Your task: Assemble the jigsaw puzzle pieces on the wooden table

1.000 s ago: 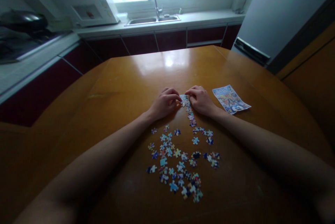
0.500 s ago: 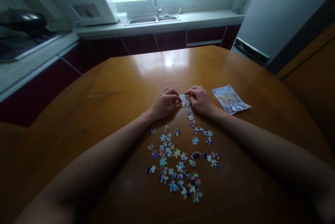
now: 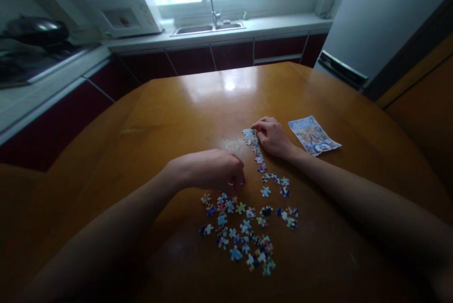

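Note:
A narrow strip of joined jigsaw puzzle (image 3: 259, 155) lies on the table, widening at its far end. My right hand (image 3: 272, 138) rests along its right side, fingers curled and pressed to the upper right edge. Nearer to me is a scatter of loose puzzle pieces (image 3: 245, 227), blue, white and multicoloured. Over the upper left part of that scatter, my left hand (image 3: 217, 169) points its curled fingers down, thumb and forefinger close together. The hand hides the pieces beneath it, and whether one is between its fingertips does not show.
A crinkled printed picture sheet (image 3: 314, 135) lies right of my right hand on the brown wooden table (image 3: 170, 114). A smaller group of loose pieces (image 3: 272, 179) sits below the strip. Beyond the table are a counter with a sink (image 3: 198, 29), a microwave (image 3: 123, 17) and a fridge (image 3: 375, 20).
My left hand has left the far end of the puzzle strip and come back toward me, over the loose pieces. My right hand stays at the strip's edge.

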